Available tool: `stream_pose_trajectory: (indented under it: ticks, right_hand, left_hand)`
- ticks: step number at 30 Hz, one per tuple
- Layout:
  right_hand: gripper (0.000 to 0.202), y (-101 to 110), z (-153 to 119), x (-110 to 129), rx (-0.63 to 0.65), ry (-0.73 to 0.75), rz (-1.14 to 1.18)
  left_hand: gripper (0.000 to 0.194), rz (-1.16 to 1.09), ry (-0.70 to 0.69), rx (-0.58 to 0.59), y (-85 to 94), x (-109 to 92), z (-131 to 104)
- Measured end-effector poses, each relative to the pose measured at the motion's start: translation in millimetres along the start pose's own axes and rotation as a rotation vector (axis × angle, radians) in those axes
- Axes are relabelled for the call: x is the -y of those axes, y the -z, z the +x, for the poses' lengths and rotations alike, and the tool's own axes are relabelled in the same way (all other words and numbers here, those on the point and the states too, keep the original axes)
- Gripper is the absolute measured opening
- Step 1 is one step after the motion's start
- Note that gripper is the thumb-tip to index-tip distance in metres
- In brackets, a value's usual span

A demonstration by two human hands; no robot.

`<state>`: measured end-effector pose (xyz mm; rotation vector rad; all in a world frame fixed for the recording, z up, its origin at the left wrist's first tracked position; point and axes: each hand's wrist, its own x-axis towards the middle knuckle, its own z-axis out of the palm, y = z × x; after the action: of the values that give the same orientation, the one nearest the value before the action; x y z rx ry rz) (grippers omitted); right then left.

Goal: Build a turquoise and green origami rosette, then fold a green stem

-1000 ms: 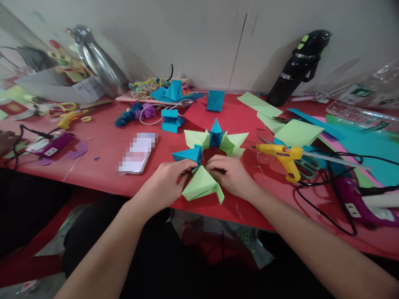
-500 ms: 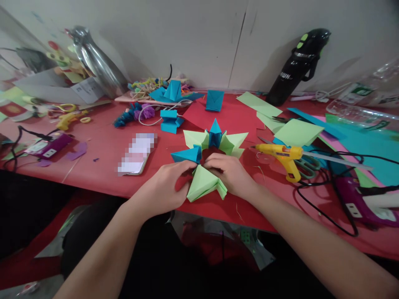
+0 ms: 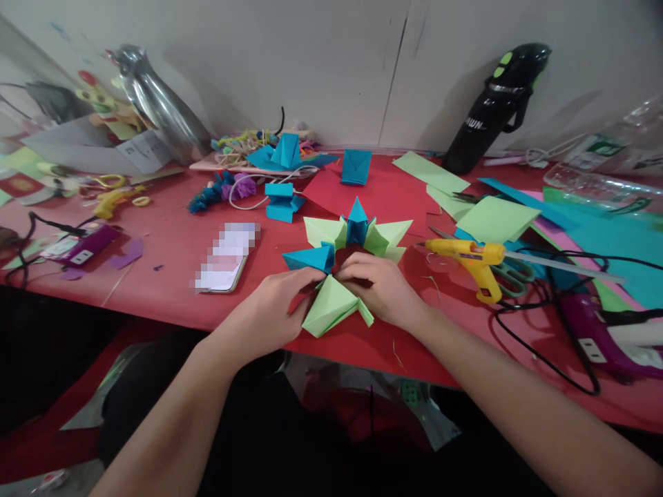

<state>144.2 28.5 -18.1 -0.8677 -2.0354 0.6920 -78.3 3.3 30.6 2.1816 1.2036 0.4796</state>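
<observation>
A ring of folded paper pieces lies near the table's front edge. Its nearest piece, a light green folded paper (image 3: 331, 305), is gripped at the left by my left hand (image 3: 274, 304), whose thumb and fingers close round its edge. From the right, my right hand (image 3: 380, 286) curls its fingers over the inner side of the same piece; its fingertips are partly hidden. A blue folded piece (image 3: 311, 258) adjoins it just beyond my left fingers. At the far side of the ring are another blue piece (image 3: 357, 224) and a green piece (image 3: 388, 236).
A yellow glue gun (image 3: 474, 259) with its cable lies right of the ring, by green-handled scissors (image 3: 512, 277). Left is a phone (image 3: 228, 259). Behind stand a black bottle (image 3: 487, 114) and blue folded pieces (image 3: 356, 167). At the far left edge, another person's hand (image 3: 7, 238) shows.
The light green piece and my left hand have shifted slightly left. Part of another person's hand has come into view at the far left edge.
</observation>
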Motion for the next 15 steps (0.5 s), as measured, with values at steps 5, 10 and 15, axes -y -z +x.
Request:
stream_pose_trajectory:
  ticks: [5, 10, 15]
  right_hand:
    - [0.016, -0.6, 0.1, 1.2, 0.021, 0.017, 0.055]
    - [0.015, -1.5, -0.1, 3.2, 0.0, -0.02, 0.111]
    - [0.015, -1.4, -0.6, 7.3, -0.032, -0.047, 0.146]
  left_hand:
    - [0.032, -0.027, -0.017, 0.009, 0.5, -2.2, 0.3]
    - [0.032, -0.047, -0.008, 0.019, 0.6, -2.7, 0.9]
    - [0.038, -0.09, 0.013, 0.029, 1.3, 1.8, 0.2]
